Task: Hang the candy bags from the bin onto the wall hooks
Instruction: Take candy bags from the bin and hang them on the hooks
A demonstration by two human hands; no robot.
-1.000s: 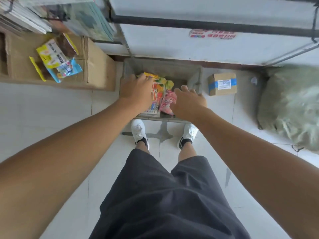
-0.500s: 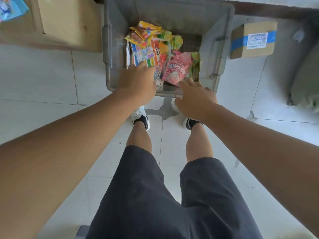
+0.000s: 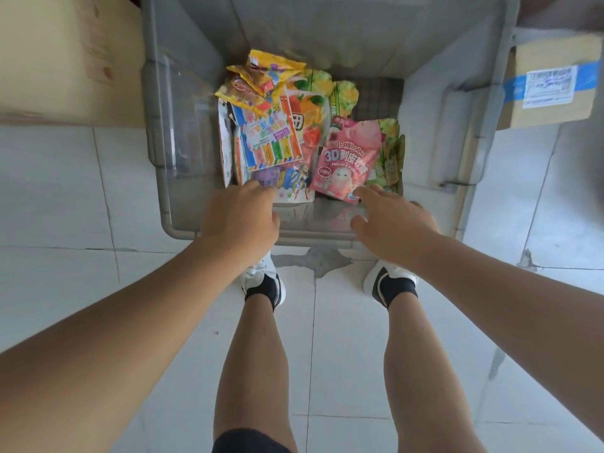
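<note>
A grey plastic bin (image 3: 183, 132) stands on the floor in front of my feet, holding several candy bags. A pink peach bag (image 3: 346, 161) lies at the near right of the pile, and a striped multicolour bag (image 3: 271, 142) lies left of it over a cartoon bag (image 3: 294, 188). My left hand (image 3: 242, 217) hovers over the bin's near rim, fingertips at the cartoon bag. Fingers spread, my right hand (image 3: 389, 220) reaches the lower corner of the pink bag. Neither hand grips anything. No wall hooks are in view.
A wooden crate (image 3: 58, 57) stands left of the bin. A cardboard box with blue tape (image 3: 552, 83) sits to its right. White floor tiles (image 3: 65, 197) surround the bin, and my shoes (image 3: 261, 279) stand just behind its near edge.
The view has dropped closer to the bin, which now fills the top of the frame. Both hands have slid back toward the near rim, uncovering the bags.
</note>
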